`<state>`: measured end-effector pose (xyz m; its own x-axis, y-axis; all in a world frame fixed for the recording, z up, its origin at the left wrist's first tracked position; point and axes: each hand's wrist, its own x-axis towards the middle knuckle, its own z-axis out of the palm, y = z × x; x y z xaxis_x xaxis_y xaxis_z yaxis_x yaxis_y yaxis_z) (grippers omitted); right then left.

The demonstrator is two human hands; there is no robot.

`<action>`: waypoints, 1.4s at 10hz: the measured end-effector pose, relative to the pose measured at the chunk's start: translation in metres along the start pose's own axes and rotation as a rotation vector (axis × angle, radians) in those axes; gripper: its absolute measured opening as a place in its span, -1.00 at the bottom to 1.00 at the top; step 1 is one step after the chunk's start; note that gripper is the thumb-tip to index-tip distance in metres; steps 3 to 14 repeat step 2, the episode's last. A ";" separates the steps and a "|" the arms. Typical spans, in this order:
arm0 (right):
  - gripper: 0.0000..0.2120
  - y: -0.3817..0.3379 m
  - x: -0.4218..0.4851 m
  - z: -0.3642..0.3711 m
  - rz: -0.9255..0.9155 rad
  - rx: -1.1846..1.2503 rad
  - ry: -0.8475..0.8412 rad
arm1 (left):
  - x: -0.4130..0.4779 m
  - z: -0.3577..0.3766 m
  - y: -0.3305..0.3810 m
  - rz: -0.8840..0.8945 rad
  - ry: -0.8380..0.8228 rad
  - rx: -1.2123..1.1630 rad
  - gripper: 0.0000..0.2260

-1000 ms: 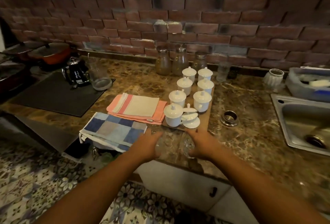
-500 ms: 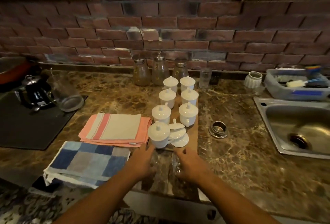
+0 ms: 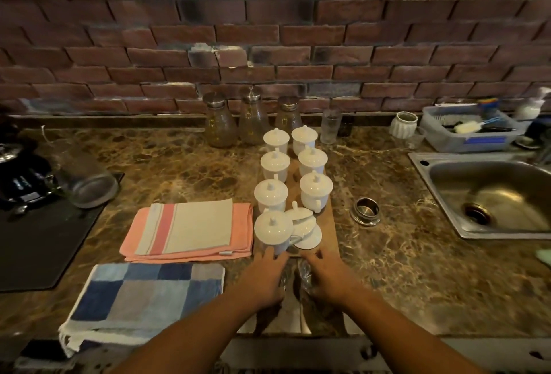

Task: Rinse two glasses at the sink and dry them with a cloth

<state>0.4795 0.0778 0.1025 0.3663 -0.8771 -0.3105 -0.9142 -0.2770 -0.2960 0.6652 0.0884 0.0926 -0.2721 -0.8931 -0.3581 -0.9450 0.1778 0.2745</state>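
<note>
My left grip [image 3: 264,279] was curled round the left glass [image 3: 283,279], and my right grip [image 3: 328,278] was curled round the right glass [image 3: 304,274]. Both glasses were clear and mostly hidden by my fingers, so I could not tell whether they stood on the worktop [image 3: 417,269] or hung just above it. The two grips were close together, with a narrow gap between the glasses. Just beyond my fingertips stood the nearest white lidded cup [image 3: 272,229], with loose lids [image 3: 307,232] beside it on a wooden board [image 3: 328,215]. More such cups ran away from me in two rows. Left of my left grip lay the blue checked cloth [image 3: 143,293], and beyond that cloth lay the folded pink striped cloth [image 3: 190,229]. The sink [image 3: 447,183] was well off to the right of my right grip and farther back, with a metal ring [image 3: 366,211] on the worktop between them.
</note>
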 end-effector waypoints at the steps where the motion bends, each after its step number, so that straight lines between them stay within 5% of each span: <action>1: -0.22 0.001 0.000 0.003 0.011 0.030 -0.001 | 0.002 0.005 -0.003 0.007 0.005 -0.010 -0.23; 14: -0.12 -0.001 -0.002 0.002 0.071 0.074 -0.008 | -0.002 0.010 -0.007 -0.025 0.039 -0.093 -0.20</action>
